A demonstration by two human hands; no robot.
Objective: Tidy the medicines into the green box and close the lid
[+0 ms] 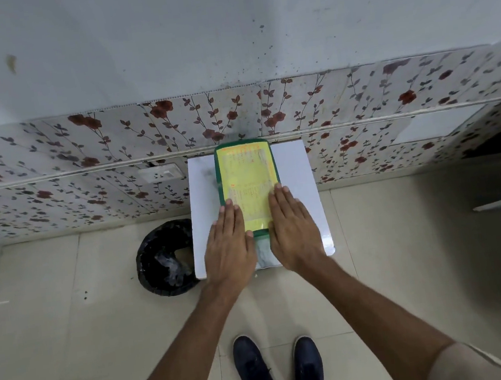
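The green box [247, 174] lies on a small white table [295, 184] against the wall, its lid down; the lid carries a yellow label with red print. My left hand [229, 248] rests flat on the near left corner of the lid, fingers straight and together. My right hand [293, 232] lies flat on the near right corner in the same way. Neither hand grips anything. No medicines are visible outside the box; its inside is hidden by the lid.
A black bin [165, 262] lined with a bag stands on the tiled floor just left of the table. A white wall socket [161, 173] sits on the floral-tiled wall. My dark shoes [279, 371] are below the table's front edge.
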